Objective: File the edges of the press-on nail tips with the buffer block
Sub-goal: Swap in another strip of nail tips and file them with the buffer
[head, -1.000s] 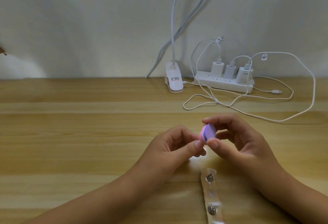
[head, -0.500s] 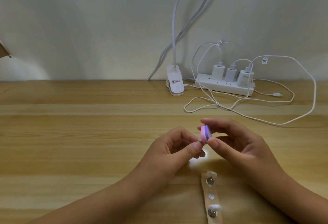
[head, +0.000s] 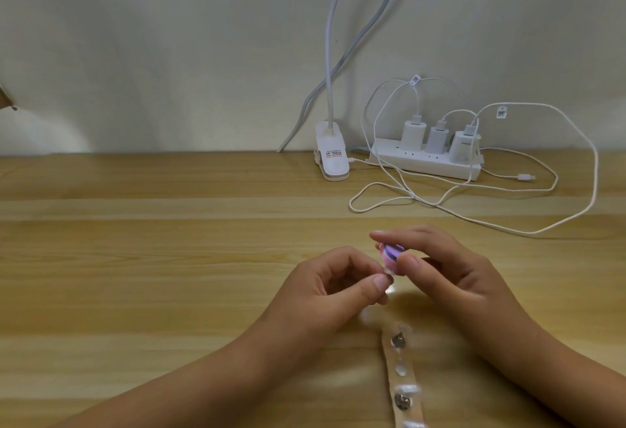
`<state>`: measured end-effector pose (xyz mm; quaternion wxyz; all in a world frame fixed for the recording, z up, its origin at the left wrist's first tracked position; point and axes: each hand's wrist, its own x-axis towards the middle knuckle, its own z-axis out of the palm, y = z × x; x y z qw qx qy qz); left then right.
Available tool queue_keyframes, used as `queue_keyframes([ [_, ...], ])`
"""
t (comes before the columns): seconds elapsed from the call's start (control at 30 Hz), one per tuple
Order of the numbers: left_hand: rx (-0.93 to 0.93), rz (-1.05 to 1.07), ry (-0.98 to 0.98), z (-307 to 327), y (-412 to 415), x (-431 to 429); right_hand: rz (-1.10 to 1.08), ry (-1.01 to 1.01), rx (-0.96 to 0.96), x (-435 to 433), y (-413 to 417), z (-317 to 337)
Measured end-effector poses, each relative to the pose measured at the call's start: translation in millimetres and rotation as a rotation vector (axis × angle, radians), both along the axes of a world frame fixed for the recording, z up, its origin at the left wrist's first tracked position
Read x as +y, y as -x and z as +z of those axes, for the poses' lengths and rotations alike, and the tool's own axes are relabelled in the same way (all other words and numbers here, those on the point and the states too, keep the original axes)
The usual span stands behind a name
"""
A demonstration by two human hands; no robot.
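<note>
Beside the left grip (head: 335,287) pinching a nail tip (head: 389,272), the right grip (head: 450,268) held the buffer block (head: 492,253), probably best drawn lightly along the edge.

Buffer block (head: 390,253): small, pink and purple layers, tilted, pinched in right grip (head: 454,275) above the worktop (head: 169,258). Nail tip (head: 389,271): clear, tiny, blurred, pinched in left grip (head: 325,292), right at the block's lower edge. Strip of further tips (head: 403,383): flat on the worktop, nearer the person.

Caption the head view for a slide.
Right hand holds a pink-and-purple buffer block against a clear nail tip pinched in the left hand.
</note>
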<state>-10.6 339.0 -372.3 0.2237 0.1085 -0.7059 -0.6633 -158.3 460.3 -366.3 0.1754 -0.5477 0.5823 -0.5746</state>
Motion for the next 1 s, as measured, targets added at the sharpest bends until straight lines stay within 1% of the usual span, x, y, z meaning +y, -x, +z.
queue_keyframes([
  [0.13, -0.018, 0.004, 0.063, 0.4, -0.2, 0.9, 0.003, 0.015, 0.106, 2.3, -1.7, 0.4],
  [0.27, -0.03, 0.028, 0.057, 0.0, -0.5, -0.7, -0.04, 0.004, 0.045, -0.7, 2.7, -0.2],
  [0.37, -0.016, 0.012, 0.068, 1.4, -1.1, 0.6, 0.012, 0.07, 0.109, 1.2, 0.6, -0.6],
  [0.4, -0.016, 0.009, 0.068, 1.8, -1.3, 0.9, 0.01, 0.064, 0.112, 0.9, -0.1, -1.1],
  [0.5, -0.025, 0.021, 0.048, 1.6, -1.2, 0.2, -0.03, 0.005, 0.039, -0.6, 3.3, -0.6],
  [0.63, -0.03, 0.008, 0.065, 2.1, -2.1, 0.8, 0.007, 0.05, 0.105, 1.2, -0.1, -1.5],
  [0.73, -0.034, 0.014, 0.056, 1.1, -1.8, -0.3, -0.016, -0.001, 0.038, 0.0, 1.9, -0.2],
  [0.87, -0.032, 0.002, 0.063, -0.2, -1.3, -0.4, -0.006, 0.049, 0.164, 1.7, -0.9, -1.1],
  [1.0, -0.02, 0.009, 0.001, 0.4, -1.0, -1.7, -0.033, 0.002, 0.059, 1.2, 1.6, 0.6],
])
